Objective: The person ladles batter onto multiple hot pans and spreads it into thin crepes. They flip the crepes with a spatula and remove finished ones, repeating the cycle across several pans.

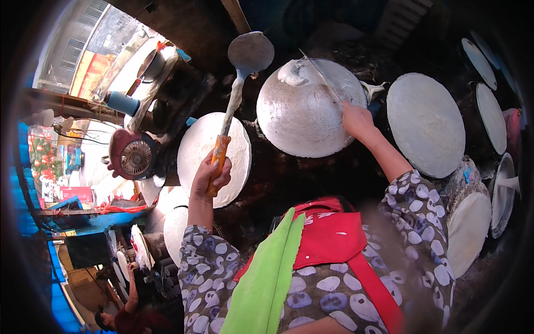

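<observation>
My left hand (213,177) grips the orange handle of a metal ladle (251,54), whose bowl is raised toward the top of the view. Pale batter coats its shaft. My right hand (358,121) holds a thin flat stick (319,73) by its near end, slanting over a round metal griddle (300,112). A thick heap of white batter (293,74) lies at this griddle's far left edge. Behind my left hand, a second round griddle (194,146) carries a pale sheet of batter. Right of my right hand stands another white-topped round griddle (425,125).
More round white discs and a handled lid (502,188) stand along the right. A small fan (135,158), a blue cylinder (122,103) and a saucepan (152,64) are at the left. Lower left, a person (129,315) reaches toward other discs. A green cloth (263,275) hangs before my chest.
</observation>
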Demonstrator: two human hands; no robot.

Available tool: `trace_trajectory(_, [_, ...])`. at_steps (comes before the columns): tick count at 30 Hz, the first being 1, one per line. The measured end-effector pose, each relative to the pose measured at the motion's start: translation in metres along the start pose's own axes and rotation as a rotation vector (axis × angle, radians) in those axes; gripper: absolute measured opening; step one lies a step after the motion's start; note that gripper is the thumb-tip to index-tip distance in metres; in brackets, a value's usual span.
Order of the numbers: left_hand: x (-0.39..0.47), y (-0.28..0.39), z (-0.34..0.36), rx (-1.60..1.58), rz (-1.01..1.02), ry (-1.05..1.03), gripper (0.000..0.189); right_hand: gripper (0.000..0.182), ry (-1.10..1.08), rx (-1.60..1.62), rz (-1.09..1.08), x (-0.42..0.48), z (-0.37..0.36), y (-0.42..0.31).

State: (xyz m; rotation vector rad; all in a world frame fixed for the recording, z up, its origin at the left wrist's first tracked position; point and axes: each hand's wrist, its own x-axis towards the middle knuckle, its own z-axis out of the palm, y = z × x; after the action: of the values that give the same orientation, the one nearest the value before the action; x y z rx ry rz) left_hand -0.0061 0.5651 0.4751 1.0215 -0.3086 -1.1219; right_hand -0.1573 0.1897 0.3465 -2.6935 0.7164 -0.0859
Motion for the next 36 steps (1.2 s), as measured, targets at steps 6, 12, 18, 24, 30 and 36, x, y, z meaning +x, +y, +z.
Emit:
trace_trajectory(6, [0.025,-0.040,0.013,0.019,-0.070,0.106,0.051,0.037,-0.193,-0.183,-0.200,-0.001,0.008,-0.021])
trace_trajectory(12, [0.016,-0.058,0.035,-0.042,0.075,0.192,0.048,0.028,-0.011,-0.071,-0.136,0.023,0.000,0.018])
trace_trajectory(18, [-0.003,-0.070,0.016,-0.001,-0.054,0.378,0.039,0.031,-0.229,-0.150,-0.365,0.002,-0.002,-0.009])
trace_trajectory(24, [-0.038,-0.084,0.020,0.034,-0.065,0.547,0.026,0.024,-0.086,-0.099,-0.280,0.031,-0.017,0.008])
trace_trajectory(30, [-0.028,-0.089,0.030,0.015,-0.100,0.614,0.028,0.028,-0.220,-0.210,-0.521,0.026,-0.010,-0.005])
trace_trajectory(36, [-0.047,-0.101,0.046,0.044,-0.098,0.679,0.028,0.039,-0.188,-0.175,-0.504,0.002,-0.015,0.028])
